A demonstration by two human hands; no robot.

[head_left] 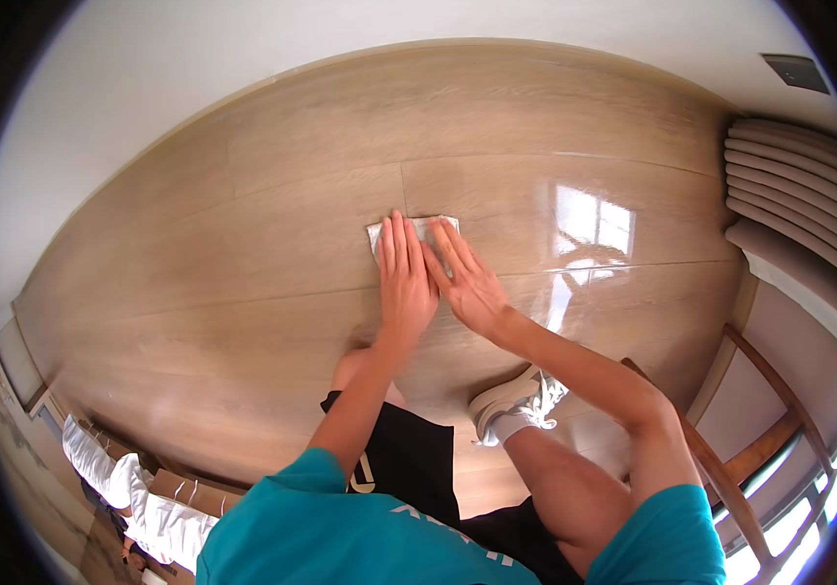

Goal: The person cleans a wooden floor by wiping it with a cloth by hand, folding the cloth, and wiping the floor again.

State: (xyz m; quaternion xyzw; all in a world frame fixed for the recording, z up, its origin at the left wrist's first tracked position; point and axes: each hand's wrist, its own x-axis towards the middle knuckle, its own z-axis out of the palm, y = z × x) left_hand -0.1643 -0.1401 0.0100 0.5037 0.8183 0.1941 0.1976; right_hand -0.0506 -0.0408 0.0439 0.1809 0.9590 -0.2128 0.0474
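Note:
A small white folded cloth or wipe point(374, 236) lies flat on the wood-look floor point(272, 229). My left hand point(405, 288) rests flat on it, its fingers straight, close together and pointing away from me. Beside it, my right hand point(469, 289) lies with its fingers stretched out over the cloth's right part, its thumb side touching or nearly touching the left hand. The fingers cover most of the cloth; its left corner and far edge show. Neither hand is wrapped around anything.
A white wall point(340, 29) borders the floor's far side. Gathered grey-brown curtain folds point(798, 190) hang at the right, with a wooden chair point(730, 478) below them. My shoe point(511, 402) is planted near my right forearm. White cushions point(160, 517) sit at the lower left.

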